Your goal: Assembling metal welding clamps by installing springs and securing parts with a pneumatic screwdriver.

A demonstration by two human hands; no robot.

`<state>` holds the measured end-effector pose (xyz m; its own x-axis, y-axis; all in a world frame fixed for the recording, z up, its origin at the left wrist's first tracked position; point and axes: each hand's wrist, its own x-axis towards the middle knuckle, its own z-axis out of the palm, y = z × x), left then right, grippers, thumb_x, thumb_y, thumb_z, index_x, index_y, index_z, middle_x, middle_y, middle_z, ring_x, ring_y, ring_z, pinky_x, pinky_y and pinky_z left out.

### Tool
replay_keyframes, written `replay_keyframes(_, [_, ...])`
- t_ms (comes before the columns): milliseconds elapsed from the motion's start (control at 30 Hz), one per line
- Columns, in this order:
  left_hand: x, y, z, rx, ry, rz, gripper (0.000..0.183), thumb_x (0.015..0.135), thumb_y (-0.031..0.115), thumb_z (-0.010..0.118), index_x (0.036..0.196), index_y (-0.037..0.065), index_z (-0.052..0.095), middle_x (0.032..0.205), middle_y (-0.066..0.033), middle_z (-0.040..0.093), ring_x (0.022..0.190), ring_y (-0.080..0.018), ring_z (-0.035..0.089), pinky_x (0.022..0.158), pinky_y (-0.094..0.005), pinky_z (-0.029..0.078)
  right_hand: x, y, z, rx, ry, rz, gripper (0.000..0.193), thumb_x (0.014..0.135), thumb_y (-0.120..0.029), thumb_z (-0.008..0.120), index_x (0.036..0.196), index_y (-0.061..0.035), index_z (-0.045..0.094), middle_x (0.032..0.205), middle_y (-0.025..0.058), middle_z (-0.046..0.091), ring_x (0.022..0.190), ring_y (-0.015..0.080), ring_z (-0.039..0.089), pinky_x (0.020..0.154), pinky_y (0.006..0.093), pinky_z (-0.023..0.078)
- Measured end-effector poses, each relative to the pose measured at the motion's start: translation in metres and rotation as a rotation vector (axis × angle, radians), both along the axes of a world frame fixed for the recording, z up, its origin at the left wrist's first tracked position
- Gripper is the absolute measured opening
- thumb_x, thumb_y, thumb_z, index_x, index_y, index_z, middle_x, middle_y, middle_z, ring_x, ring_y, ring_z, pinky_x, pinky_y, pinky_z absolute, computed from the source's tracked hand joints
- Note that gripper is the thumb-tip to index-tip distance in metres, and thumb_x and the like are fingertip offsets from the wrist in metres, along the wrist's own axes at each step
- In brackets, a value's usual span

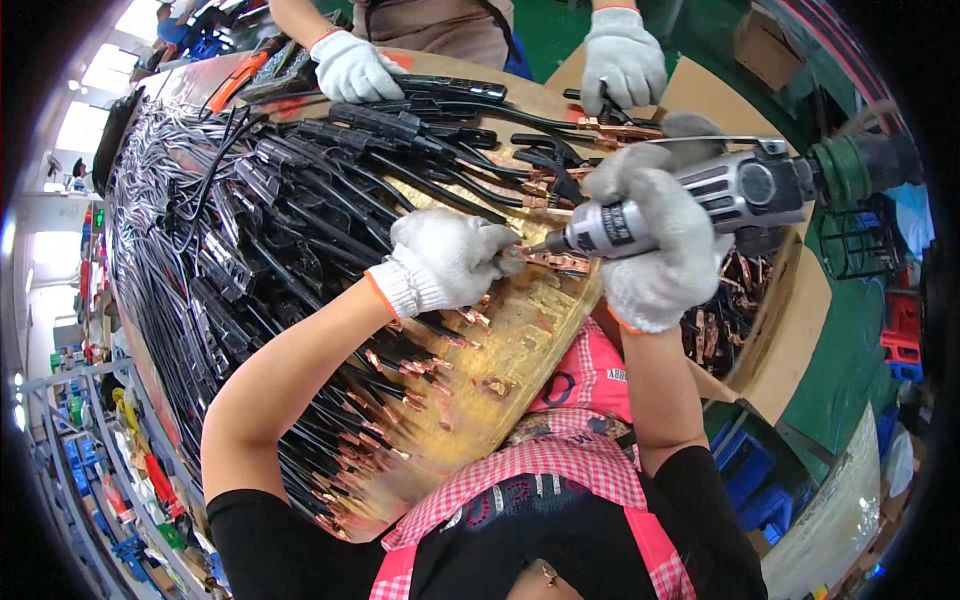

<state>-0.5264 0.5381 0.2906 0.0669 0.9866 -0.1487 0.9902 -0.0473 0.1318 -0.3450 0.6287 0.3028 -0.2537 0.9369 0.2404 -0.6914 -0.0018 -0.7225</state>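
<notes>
My left hand [445, 260], in a white knit glove with an orange cuff, pinches the end of a copper clamp jaw [557, 262] above the wooden bench. My right hand [660, 235], gloved alike, wraps round a silver and black power screwdriver [745, 192]. Its tip points left and meets the copper jaw by my left fingertips; the exact contact is partly hidden. Beyond my hands, black cables [480, 187] end in other copper jaws. Below my left hand, more cable ends with copper pieces [425, 368] lie fanned on the wood.
Black clamp handles and cables [260, 190] are heaped across the left of the bench [520, 345]. Opposite me, a co-worker's gloved hands [355, 68] rest on a handle and a black clamp. At right, a cardboard box [790, 330] holds copper parts [712, 335].
</notes>
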Motion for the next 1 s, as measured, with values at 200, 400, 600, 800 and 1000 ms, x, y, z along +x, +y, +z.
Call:
replay_keyframes(200, [0.000, 0.003, -0.001, -0.074, 0.014, 0.014, 0.023, 0.084, 0.041, 0.070, 0.099, 0.024, 0.075, 0.070, -0.0069, 0.069, 0.062, -0.0297, 0.069, 0.052, -0.0426, 0.052, -0.010, -0.002, -0.011, 0.090, -0.074, 0.095, 0.036, 0.080, -0.004, 0.061, 0.116, 0.0025, 0.059, 0.089, 0.0143, 0.063, 0.082, 0.0264, 0.064, 0.081, 0.0363, 0.053])
replay_keyframes(400, [0.000, 0.001, 0.005, -0.124, -0.004, 0.024, 0.025, 0.085, 0.045, 0.068, 0.098, 0.024, 0.074, 0.070, -0.0071, 0.069, 0.065, -0.0305, 0.069, 0.055, -0.0445, 0.053, -0.007, -0.005, -0.019, 0.163, -0.143, 0.207, 0.034, 0.078, 0.002, 0.059, 0.112, 0.0023, 0.062, 0.098, 0.0138, 0.065, 0.089, 0.0271, 0.065, 0.089, 0.0354, 0.052])
replay_keyframes(600, [0.003, 0.000, 0.003, -0.119, 0.001, 0.026, 0.028, 0.085, 0.047, 0.067, 0.101, 0.025, 0.074, 0.071, -0.0066, 0.069, 0.066, -0.0302, 0.070, 0.056, -0.0447, 0.054, -0.007, -0.009, -0.021, 0.172, -0.161, 0.193, 0.031, 0.078, 0.005, 0.058, 0.108, 0.0020, 0.063, 0.101, 0.0137, 0.066, 0.093, 0.0275, 0.066, 0.091, 0.0354, 0.052])
replay_keyframes(800, [0.000, -0.001, -0.005, -0.041, -0.030, 0.040, 0.023, 0.082, 0.041, 0.070, 0.096, 0.024, 0.075, 0.070, -0.0065, 0.068, 0.065, -0.0300, 0.069, 0.056, -0.0434, 0.053, -0.013, -0.015, -0.015, 0.132, -0.164, 0.124, 0.026, 0.080, 0.001, 0.059, 0.106, 0.0018, 0.061, 0.096, 0.0146, 0.064, 0.087, 0.0275, 0.064, 0.084, 0.0371, 0.052])
replay_keyframes(1000, [-0.001, 0.002, -0.004, -0.108, -0.100, 0.044, 0.026, 0.080, 0.040, 0.070, 0.102, 0.026, 0.075, 0.075, -0.0070, 0.070, 0.072, -0.0318, 0.070, 0.060, -0.0462, 0.054, -0.014, -0.018, -0.013, 0.099, -0.171, 0.077, 0.021, 0.083, -0.002, 0.059, 0.103, 0.0015, 0.059, 0.090, 0.0154, 0.063, 0.081, 0.0274, 0.062, 0.077, 0.0388, 0.053])
